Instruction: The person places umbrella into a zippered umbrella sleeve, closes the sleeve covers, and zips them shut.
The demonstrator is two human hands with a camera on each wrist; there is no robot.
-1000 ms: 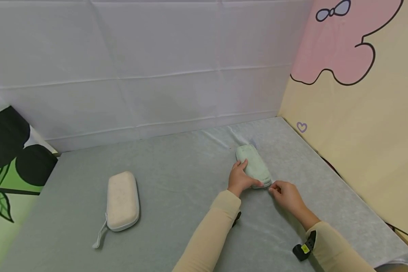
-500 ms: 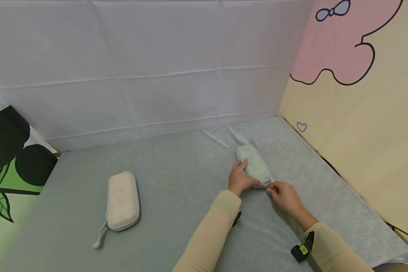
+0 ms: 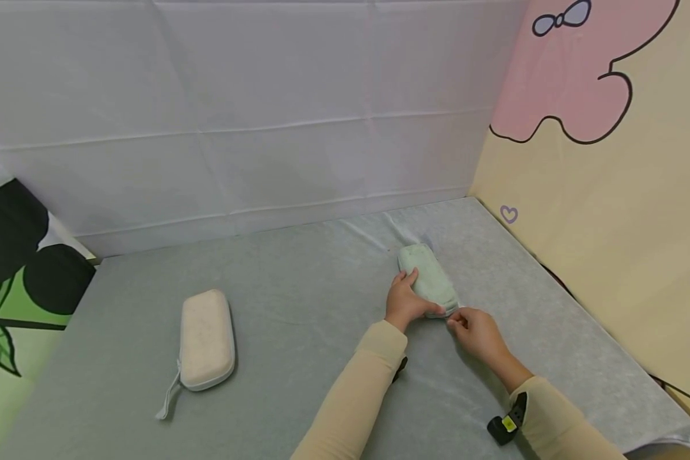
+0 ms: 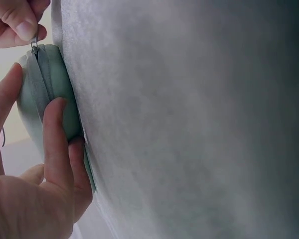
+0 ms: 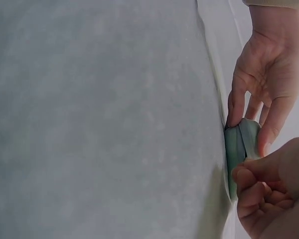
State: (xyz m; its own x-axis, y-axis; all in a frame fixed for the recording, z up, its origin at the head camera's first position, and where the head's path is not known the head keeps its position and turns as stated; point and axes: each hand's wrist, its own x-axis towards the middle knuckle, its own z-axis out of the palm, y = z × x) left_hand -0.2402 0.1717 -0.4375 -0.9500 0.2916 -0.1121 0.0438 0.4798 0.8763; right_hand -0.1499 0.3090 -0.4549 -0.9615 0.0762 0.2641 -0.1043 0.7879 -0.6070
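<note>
A pale green zip case (image 3: pixel 428 271) lies on the grey cloth toward the back right. My left hand (image 3: pixel 405 303) grips it from the left, thumb at the near end and fingers along the side. At the near right corner, my right hand (image 3: pixel 480 335) pinches the small metal zipper pull (image 4: pixel 34 44) between thumb and forefinger, the other fingers curled in. The left wrist view shows the grey zipper tape (image 4: pixel 39 82) running down the case's end from the slider. Part of the case is hidden behind my fingers.
A beige zip case (image 3: pixel 208 338) with a grey wrist strap (image 3: pixel 168 399) lies to the left on the cloth-covered table (image 3: pixel 299 281). A white curtain (image 3: pixel 276 115) stands behind, and a cream wall panel (image 3: pixel 621 255) runs along the right edge.
My right hand has moved slightly left along the near end of the green case, pinching the zipper pull. My left hand and both cases stay in place.
</note>
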